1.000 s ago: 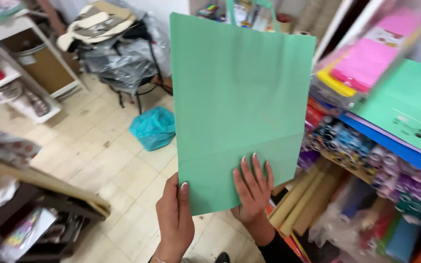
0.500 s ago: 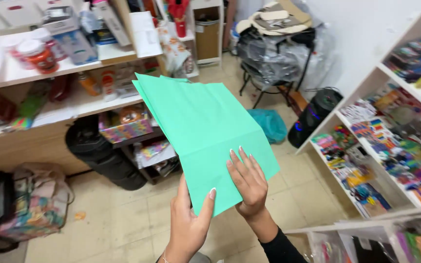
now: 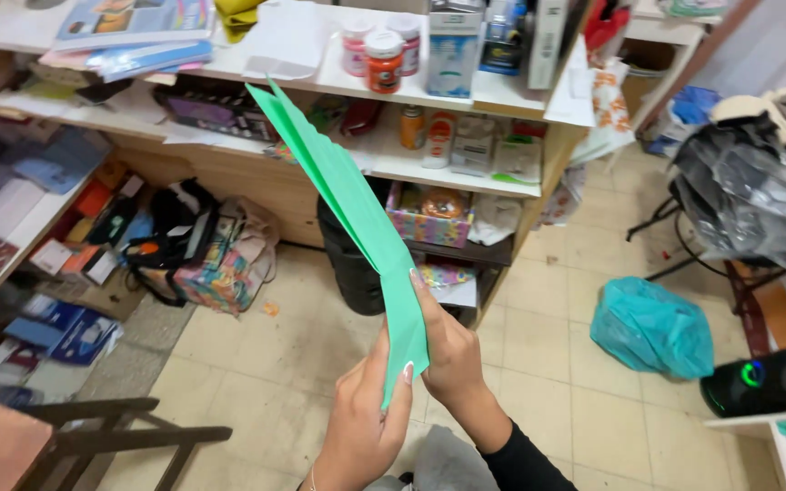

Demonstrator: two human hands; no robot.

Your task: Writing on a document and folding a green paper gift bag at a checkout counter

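Both hands grip a folded green paper sheet (image 3: pixel 347 209) at its lower end, left hand (image 3: pixel 361 427) pinching the edge, right hand (image 3: pixel 448 350) clasping behind; it angles up toward cluttered shelves (image 3: pixel 466 91). Folding appears underway; pressing the crease likely calls for aligned edges.

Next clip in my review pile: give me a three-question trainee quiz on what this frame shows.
1. True or false: both hands grip the green paper sheet at its lower end.
2. What lies on the tiled floor right of the shelf unit? A) a teal plastic bag B) a red bucket C) a ladder
3. Fill in: on the top shelf stands an orange-red ____ with a white lid.

Key
1. True: left hand and right hand pinch it.
2. A, the teal plastic bag.
3. jar.
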